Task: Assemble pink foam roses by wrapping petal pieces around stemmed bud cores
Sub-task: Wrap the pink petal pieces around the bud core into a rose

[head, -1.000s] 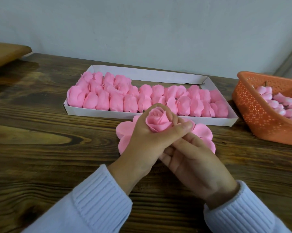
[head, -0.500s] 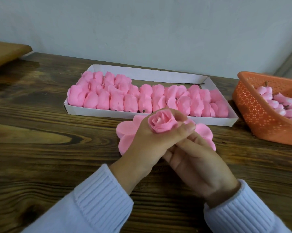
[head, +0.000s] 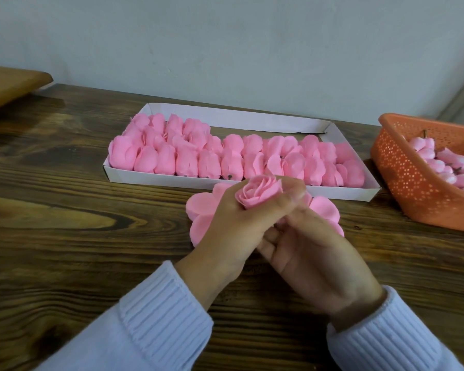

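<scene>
Tightly furled, the pink rose (head: 257,194) sits gripped in the left hand (head: 241,223).

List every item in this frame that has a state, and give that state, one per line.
Rose bud: upright, gripped in the left hand.
Right hand: below the bud, fingers curled; what it holds is hidden.
Flat petal pieces: lying on the table beneath both hands.
White tray: open, front rows packed with pink roses.
Orange basket: open, partly filled with buds.
</scene>
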Motion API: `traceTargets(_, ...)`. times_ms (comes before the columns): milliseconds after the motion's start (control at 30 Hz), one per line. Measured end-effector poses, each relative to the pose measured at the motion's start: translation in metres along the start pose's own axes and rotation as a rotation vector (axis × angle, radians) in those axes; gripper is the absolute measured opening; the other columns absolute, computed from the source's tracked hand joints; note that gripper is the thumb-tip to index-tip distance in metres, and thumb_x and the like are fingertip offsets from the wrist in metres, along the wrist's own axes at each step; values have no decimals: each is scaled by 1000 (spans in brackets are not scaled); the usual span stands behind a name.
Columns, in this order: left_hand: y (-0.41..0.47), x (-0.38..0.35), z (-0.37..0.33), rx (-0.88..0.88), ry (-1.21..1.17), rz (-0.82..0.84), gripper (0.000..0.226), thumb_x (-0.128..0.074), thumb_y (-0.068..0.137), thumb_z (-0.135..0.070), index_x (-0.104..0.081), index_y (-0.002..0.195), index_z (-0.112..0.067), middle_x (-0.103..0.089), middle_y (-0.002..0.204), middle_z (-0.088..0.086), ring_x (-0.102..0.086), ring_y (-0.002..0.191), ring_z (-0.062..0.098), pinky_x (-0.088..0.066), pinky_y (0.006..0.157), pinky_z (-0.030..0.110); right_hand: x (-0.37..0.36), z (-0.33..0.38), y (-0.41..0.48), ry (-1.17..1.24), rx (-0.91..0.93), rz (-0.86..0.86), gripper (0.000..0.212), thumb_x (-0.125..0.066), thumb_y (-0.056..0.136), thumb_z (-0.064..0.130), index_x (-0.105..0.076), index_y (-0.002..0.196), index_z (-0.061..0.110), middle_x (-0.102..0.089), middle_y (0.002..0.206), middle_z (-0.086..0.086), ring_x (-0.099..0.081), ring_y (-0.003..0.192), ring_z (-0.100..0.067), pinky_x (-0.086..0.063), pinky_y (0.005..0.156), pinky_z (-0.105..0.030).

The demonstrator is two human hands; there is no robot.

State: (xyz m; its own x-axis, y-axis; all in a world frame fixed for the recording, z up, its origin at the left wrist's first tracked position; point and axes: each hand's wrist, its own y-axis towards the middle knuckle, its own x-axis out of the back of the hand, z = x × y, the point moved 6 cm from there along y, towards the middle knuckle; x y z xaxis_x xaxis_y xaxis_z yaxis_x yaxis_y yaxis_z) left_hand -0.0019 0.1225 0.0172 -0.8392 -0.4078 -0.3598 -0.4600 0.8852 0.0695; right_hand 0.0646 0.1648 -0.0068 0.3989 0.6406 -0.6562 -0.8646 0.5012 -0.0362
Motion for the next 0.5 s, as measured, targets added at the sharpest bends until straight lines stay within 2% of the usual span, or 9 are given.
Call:
traceTargets(67, 0, 1, 3, 31, -11, -11, 16, -67, 72, -31, -77, 83, -26, -74, 81, -2, -70, 74, 10, -52, 53, 19, 4, -3, 0, -42, -61, -49, 28, -57, 87, 27, -67, 106, 8, -70, 82, -7, -70, 80, -18, -56, 82, -32)
traceTargets(100, 0, 1, 3, 35, -10, -6, 15, -67, 73, -31, -77, 83, -27, -74, 81, -2, -70, 74, 11, -51, 51, 19, 6, -4, 0, -62, -67, -73, 28, -55, 86, 28, -71, 99, 9, -70, 78, -7, -70, 76, -16, -57, 78, -30)
traceTargets(167, 0, -2, 1, 12, -2, 23, 16, -69, 73, -28, -76, 87, -23, -73, 81, -1, -69, 73, 13, -50, 50, 18, 6, -3, -2, -76, -35, -62, 27, -55, 83, 23, -75, 93, 9, -72, 86, -10, -70, 78, -16, -58, 75, -28)
traceTargets(267, -1, -4, -3, -38, 22, 47, 18, -71, 71, -21, -73, 89, -21, -72, 85, 2, -69, 76, 14, -48, 50, 16, -3, 0, -3, -53, 3, 11, 33, -65, 82, 16, -67, 110, 1, -68, 107, -18, -68, 95, -23, -55, 83, -35)
traceTargets(367, -1, -1, 1, 16, 7, 12, 14, -72, 69, -29, -76, 82, -26, -73, 80, -4, -69, 71, 9, -48, 48, 17, -4, 0, -1, -1, -38, 43, 46, -77, 74, 28, -66, 113, 5, -68, 102, -14, -67, 92, -22, -55, 84, -35)
traceTargets(433, -1, 0, 3, 41, 2, -3, 20, -76, 63, -34, -76, 80, -25, -74, 82, -3, -69, 71, 10, -51, 48, 20, -1, -3, 0, -31, -82, 3, 35, -69, 81, 34, -71, 106, 10, -69, 95, -11, -68, 86, -20, -57, 81, -33)
traceTargets(500, 0, 0, 3, 25, 27, 4, 25, -78, 60, -33, -75, 83, -22, -74, 84, 2, -71, 75, 16, -54, 53, 24, 2, -3, -1, -83, -69, -38, 26, -56, 89, 25, -73, 102, 11, -70, 94, -11, -68, 86, -18, -57, 79, -32)
